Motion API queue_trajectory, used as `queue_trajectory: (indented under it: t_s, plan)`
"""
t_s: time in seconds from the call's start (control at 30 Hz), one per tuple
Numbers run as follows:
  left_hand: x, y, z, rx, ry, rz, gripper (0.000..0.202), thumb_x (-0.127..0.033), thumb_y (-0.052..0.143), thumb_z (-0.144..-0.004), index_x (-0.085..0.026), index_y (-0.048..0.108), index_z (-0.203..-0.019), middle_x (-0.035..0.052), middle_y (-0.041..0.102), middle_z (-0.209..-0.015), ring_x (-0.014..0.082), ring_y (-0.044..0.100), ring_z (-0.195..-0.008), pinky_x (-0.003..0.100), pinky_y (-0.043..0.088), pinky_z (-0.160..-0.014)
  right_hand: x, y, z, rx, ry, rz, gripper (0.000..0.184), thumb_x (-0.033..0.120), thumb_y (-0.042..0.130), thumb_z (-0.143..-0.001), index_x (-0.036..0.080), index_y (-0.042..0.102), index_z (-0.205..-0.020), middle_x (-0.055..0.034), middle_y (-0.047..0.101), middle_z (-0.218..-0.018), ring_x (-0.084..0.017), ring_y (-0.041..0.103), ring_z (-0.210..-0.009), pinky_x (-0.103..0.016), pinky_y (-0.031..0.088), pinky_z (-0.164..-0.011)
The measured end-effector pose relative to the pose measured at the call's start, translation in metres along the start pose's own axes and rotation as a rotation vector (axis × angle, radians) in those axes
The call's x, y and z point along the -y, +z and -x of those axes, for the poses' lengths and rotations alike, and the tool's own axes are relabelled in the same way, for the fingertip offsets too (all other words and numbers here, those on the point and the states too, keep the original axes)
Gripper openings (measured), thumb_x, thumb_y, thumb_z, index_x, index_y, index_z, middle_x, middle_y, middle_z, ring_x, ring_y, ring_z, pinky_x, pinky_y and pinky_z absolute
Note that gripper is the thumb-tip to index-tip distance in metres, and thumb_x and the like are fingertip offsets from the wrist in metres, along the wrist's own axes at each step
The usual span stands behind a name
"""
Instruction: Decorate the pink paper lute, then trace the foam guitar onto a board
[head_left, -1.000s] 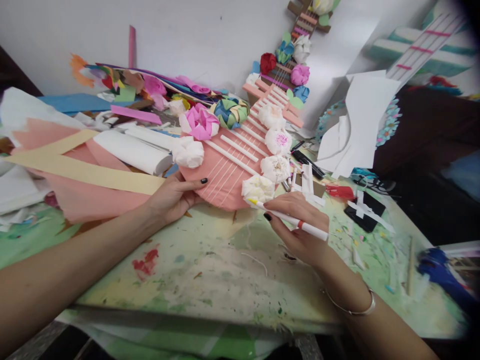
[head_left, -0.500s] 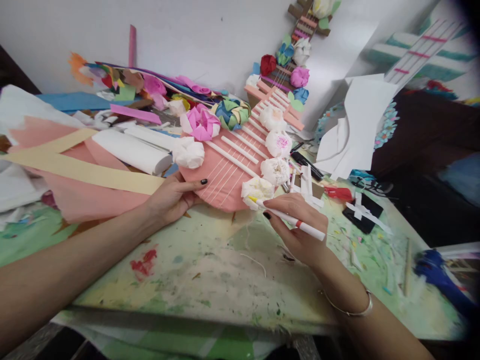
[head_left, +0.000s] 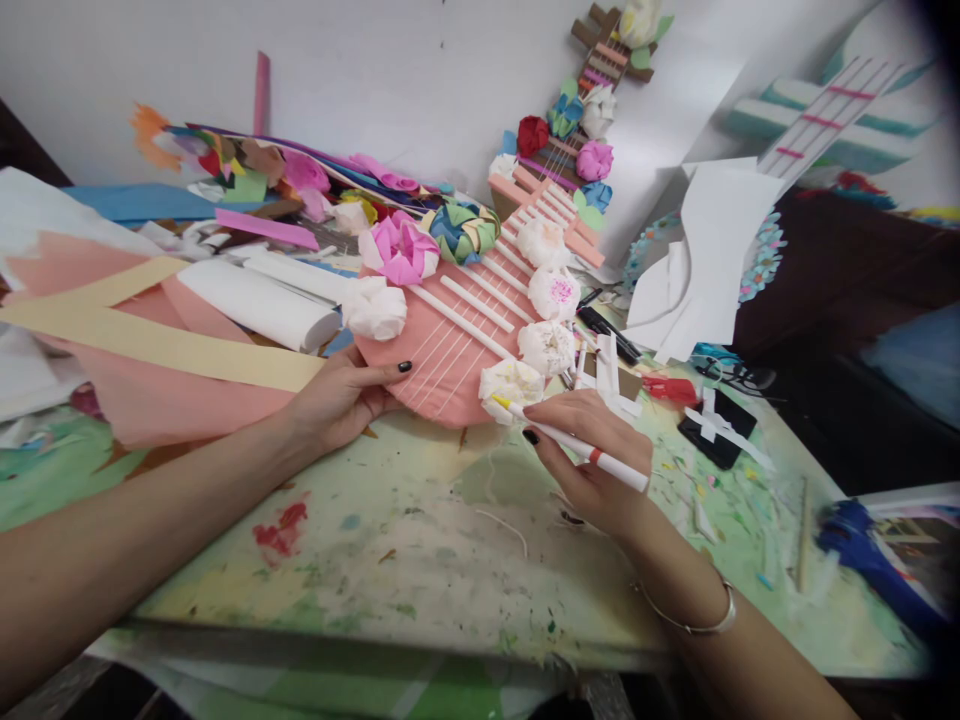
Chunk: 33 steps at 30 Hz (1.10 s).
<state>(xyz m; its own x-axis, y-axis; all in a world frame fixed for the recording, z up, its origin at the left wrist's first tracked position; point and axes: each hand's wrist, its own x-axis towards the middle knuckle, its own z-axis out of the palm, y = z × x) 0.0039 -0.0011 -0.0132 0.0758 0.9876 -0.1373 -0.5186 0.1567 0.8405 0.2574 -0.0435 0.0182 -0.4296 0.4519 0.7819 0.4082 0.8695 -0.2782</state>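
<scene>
A pink paper guitar [head_left: 439,375] with white strings and white strips leans up from the table in front of me. My left hand [head_left: 352,395] grips its lower left edge, thumb on the front and fingers behind. In my right hand [head_left: 592,455] is a white marker [head_left: 581,447] with a yellow tip and a red band. The tip is at a white paper flower [head_left: 510,388] with yellow on its petals, low on the guitar's right side. More paper flowers run along both edges, among them a magenta one [head_left: 399,248] and a green-blue woven ball [head_left: 461,230].
Behind stands a brown paper guitar [head_left: 581,155] with flowers. White paper cutouts [head_left: 709,260], a black phone-like slab [head_left: 718,428] and a blue glue gun [head_left: 855,535] are on the right. Rolled white paper [head_left: 259,305] and pink sheets [head_left: 180,390] lie left on the paint-stained table [head_left: 420,570].
The marker tip has shifted slightly on the white flower, showing more of its yellow end. The view has moved a little; my left hand keeps its hold on the guitar.
</scene>
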Motion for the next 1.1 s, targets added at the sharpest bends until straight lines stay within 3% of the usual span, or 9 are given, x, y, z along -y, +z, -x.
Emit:
queue_trajectory:
  t_s: [1.1]
  plan:
    - [0.0014,-0.0011,-0.0006,0.011,0.000,-0.003,0.043,-0.005,0.072,-0.070,-0.015,0.063,-0.111,0.0113,0.063,-0.126,0.0289,0.060,-0.113,0.043,0.054,-0.094,-0.0020,-0.0004,0.0027,0.030,0.066,0.018,0.030,0.003,0.059,-0.080,0.018,0.062,-0.106,-0.0071,0.069,-0.093,-0.016,0.063,-0.084,-0.035,0.052,-0.076]
